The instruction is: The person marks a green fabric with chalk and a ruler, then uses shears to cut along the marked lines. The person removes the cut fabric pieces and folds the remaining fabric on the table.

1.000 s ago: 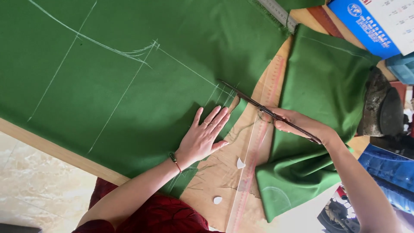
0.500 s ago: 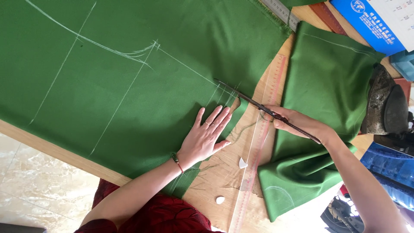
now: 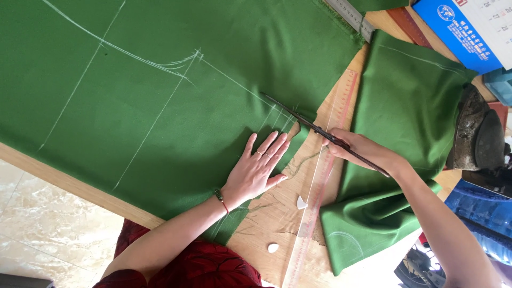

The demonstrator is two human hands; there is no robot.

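A large green cloth (image 3: 160, 96) with white chalk lines lies spread over a wooden table (image 3: 69, 184). My left hand (image 3: 258, 168) rests flat on the cloth near its cut edge, fingers spread. My right hand (image 3: 362, 152) grips long dark scissors (image 3: 298, 117), whose blades reach into the cloth along a chalk line. A second folded piece of green cloth (image 3: 410, 117) lies under and beyond my right hand.
A clear long ruler (image 3: 314, 213) lies on the table between the cloths, with two small white chalk pieces (image 3: 302, 202) beside it. A metal ruler (image 3: 352, 18) sits at the top. A dark old iron (image 3: 477, 133) stands at right, a blue calendar (image 3: 469, 26) above it.
The scissors' blades have advanced slightly further into the cloth along the chalk line. My left hand has stayed flat in the same place.
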